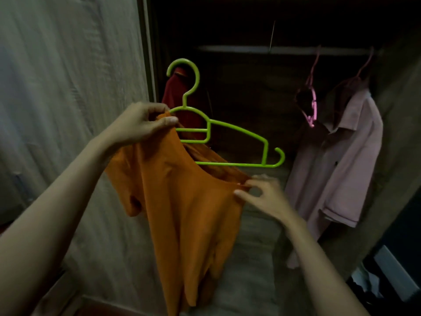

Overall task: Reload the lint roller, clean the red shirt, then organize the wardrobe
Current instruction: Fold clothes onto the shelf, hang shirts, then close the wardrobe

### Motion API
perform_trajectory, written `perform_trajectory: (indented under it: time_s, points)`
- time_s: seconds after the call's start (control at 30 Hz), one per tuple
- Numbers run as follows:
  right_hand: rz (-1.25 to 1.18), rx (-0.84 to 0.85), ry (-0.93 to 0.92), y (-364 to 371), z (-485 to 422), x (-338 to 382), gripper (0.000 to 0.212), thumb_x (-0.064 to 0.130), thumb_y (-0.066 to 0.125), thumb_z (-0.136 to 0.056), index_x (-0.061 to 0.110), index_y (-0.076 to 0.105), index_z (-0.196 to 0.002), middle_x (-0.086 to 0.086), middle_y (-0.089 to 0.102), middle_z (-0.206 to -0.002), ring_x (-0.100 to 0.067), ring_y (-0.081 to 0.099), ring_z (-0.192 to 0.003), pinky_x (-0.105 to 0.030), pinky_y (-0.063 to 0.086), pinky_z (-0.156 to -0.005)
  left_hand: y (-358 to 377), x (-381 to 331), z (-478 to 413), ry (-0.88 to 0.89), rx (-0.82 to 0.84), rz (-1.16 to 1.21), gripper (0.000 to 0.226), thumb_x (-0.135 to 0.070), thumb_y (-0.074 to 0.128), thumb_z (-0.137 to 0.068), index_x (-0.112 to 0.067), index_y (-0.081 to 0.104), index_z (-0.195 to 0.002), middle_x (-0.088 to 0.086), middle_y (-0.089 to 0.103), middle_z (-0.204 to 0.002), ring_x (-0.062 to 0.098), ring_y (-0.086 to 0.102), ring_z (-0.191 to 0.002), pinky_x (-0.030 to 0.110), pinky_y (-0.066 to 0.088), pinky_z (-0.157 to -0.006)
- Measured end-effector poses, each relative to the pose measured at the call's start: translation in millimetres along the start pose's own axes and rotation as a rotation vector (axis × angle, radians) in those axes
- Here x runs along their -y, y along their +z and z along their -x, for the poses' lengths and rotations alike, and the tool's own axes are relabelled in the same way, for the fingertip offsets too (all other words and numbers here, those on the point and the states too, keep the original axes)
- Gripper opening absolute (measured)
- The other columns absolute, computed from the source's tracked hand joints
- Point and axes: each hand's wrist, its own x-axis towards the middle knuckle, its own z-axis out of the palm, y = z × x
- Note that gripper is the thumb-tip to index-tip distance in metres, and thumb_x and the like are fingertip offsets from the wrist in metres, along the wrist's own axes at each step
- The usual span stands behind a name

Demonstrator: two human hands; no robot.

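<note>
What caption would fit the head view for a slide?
Left hand and right hand fit an orange shirt onto a green hanger before an open wardrobe.

The head camera looked forward and down, close over both forearms, facing into the open wardrobe (262,50).

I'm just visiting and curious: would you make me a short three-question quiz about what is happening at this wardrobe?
1. True or false: the green hanger already hangs on the rail.
2. Which hand pinches the orange shirt together with the hanger's shoulder: A) left hand B) right hand?
3. What colour is the shirt hanging on the wardrobe's right side?

Key:
1. False; it is held in the air, hook free.
2. A; the right hand pinches only the shirt's fabric edge.
3. Pink: the pink shirt hangs on a pink hanger.
</note>
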Motion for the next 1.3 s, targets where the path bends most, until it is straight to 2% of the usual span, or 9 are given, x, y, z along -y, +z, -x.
perform_trajectory:
  time_s: [0.23,0.4,0.5,0.6,0.73,0.87,0.97,1.07,1.3]
  points:
    - [0.136,-0.232,-0.149,-62.0,-2.9,-9.5,0.021,0.052,0.052,-0.087,0.032,0.054,-0.082,0.008,0.058,-0.092,-0.012,0.053,-0.084,-0.028,0.031,-0.074,11.7,16.8,11.0,0.112,0.094,-0.307,0.08,-0.081,0.029,-0.082,-0.014,0.068,-0.101,0.003,0.068,-0.076,0.012,0.063,-0.063,0.026,0.049,-0.054]
    - [-0.113,-0.204,-0.151,-56.8,-29.4,26.7,0.02,0.036,0.053,-0.095,0.019,0.06,-0.102,0.003,0.056,-0.105,-0.011,0.056,-0.096,-0.027,0.046,-0.081,47.0,-8.5,-7.1,0.204,0.098,-0.364,0.056,-0.063,0.033,-0.091,-0.017,0.065,-0.097,-0.002,0.066,-0.084,0.012,0.062,-0.073,0.034,0.05,-0.061]
    - [-0.193,-0.221,-0.155,-53.5,-41.4,43.7,0.017,0.034,0.058,-0.092,0.019,0.053,-0.097,0.006,0.056,-0.088,-0.005,0.056,-0.08,-0.022,0.045,-0.07,61.1,-23.6,-21.4,0.208,-0.004,-0.214,0.031,-0.043,0.045,-0.098,-0.021,0.066,-0.103,-0.009,0.064,-0.089,0.001,0.059,-0.078,0.019,0.044,-0.067]
    - [-0.291,-0.273,-0.115,-59.8,-45.2,47.1,0.029,0.031,0.064,-0.089,0.023,0.049,-0.113,0.007,0.058,-0.082,-0.006,0.06,-0.074,-0.016,0.046,-0.064,68.2,-26.5,-26.9,0.231,-0.104,-0.197,0.034,-0.035,0.047,-0.098,-0.012,0.068,-0.108,-0.001,0.067,-0.097,0.008,0.061,-0.087,0.02,0.048,-0.075]
    - [-0.185,-0.335,-0.156,-79.3,-41.2,30.1,0.012,0.023,0.061,-0.09,0.014,0.068,-0.093,0.003,0.063,-0.085,-0.008,0.06,-0.079,-0.019,0.045,-0.071,69.1,-12.3,-19.2,0.184,-0.257,-0.164,0.025,-0.023,0.051,-0.099,-0.008,0.07,-0.107,0.001,0.066,-0.097,0.011,0.062,-0.089,0.009,0.044,-0.077]
    - [0.013,-0.328,-0.09,-99.0,-35.1,8.5,0.014,0.032,0.059,-0.088,0.021,0.067,-0.083,0.01,0.056,-0.087,-0.009,0.05,-0.086,-0.032,0.035,-0.08,71.5,6.2,-9.4,0.109,-0.366,-0.133,0.024,-0.022,0.052,-0.099,-0.009,0.07,-0.107,-0.001,0.065,-0.098,0.014,0.063,-0.092,0.011,0.045,-0.081]
    - [-0.033,-0.364,-0.054,-98.0,-35.9,9.3,0.014,0.034,0.06,-0.087,0.024,0.067,-0.082,0.01,0.056,-0.088,-0.013,0.052,-0.09,-0.042,0.04,-0.085,79.6,2.3,-15.4,0.061,-0.266,-0.155,0.031,-0.033,0.045,-0.1,-0.016,0.067,-0.113,0.002,0.064,-0.104,0.016,0.059,-0.099,0.029,0.047,-0.087]
    - [-0.083,-0.42,-0.059,-84.0,-40.0,18.4,0.015,0.034,0.061,-0.087,0.023,0.069,-0.083,0.01,0.056,-0.087,-0.014,0.057,-0.086,-0.051,0.047,-0.08,102.3,-22.4,-27.5,0.099,-0.088,-0.158,0.036,-0.044,0.041,-0.099,-0.024,0.06,-0.122,-0.001,0.065,-0.11,0.012,0.06,-0.103,0.031,0.048,-0.086]
    - [-0.142,-0.321,0.003,-95.3,-21.6,7.5,0.022,0.03,0.06,-0.091,0.024,0.067,-0.112,0.009,0.066,-0.11,0.001,0.058,-0.103,-0.013,0.044,-0.089,116.0,-24.6,-41.6,0.127,-0.054,0.032,0.038,-0.05,0.045,-0.094,-0.018,0.066,-0.097,-0.005,0.067,-0.083,0.009,0.064,-0.077,0.042,0.053,-0.066]
